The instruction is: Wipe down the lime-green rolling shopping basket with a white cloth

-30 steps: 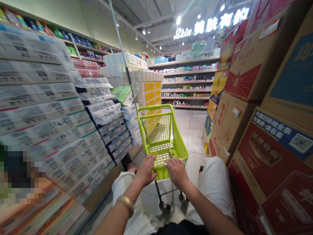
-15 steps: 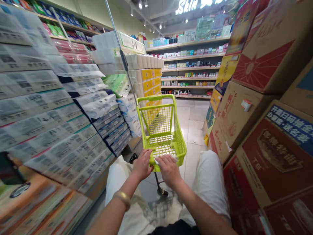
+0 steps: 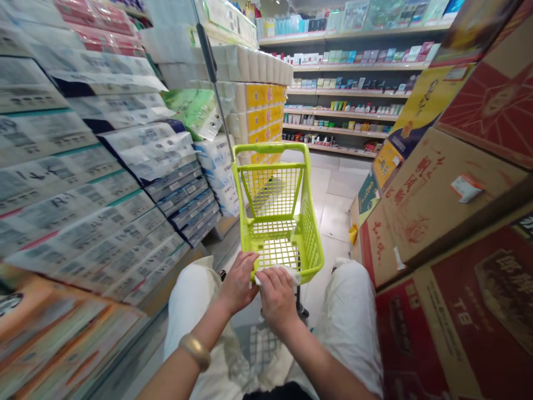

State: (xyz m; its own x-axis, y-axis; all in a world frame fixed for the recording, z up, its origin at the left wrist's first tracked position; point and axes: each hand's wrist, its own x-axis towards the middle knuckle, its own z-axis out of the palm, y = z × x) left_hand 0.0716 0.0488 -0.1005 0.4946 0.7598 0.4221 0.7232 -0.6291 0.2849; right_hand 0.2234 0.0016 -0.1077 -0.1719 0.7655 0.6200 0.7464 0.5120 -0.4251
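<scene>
A small lime-green shopping cart with lattice walls stands between my knees, its basket bare inside. My left hand is closed on the near left corner of the basket rim. Beside it, nearly touching, my right hand presses a crumpled white wipe against the near rim, fingers bent over the edge. Whether the wipe is paper or cloth I cannot tell. A thin metal pole with a dark sleeve rises from the cart's far left side. The wheels below are mostly hidden by my right hand.
Stacked tissue packs line the left side closely. Cardboard cartons are piled along the right. Beyond the cart, a tiled aisle floor leads to shelves of small boxes and bottles. My knees in white trousers flank the cart.
My right hand has slid left along the near rim with the wipe, closer to my left hand. The left hand keeps its corner. My view has tipped further down.
</scene>
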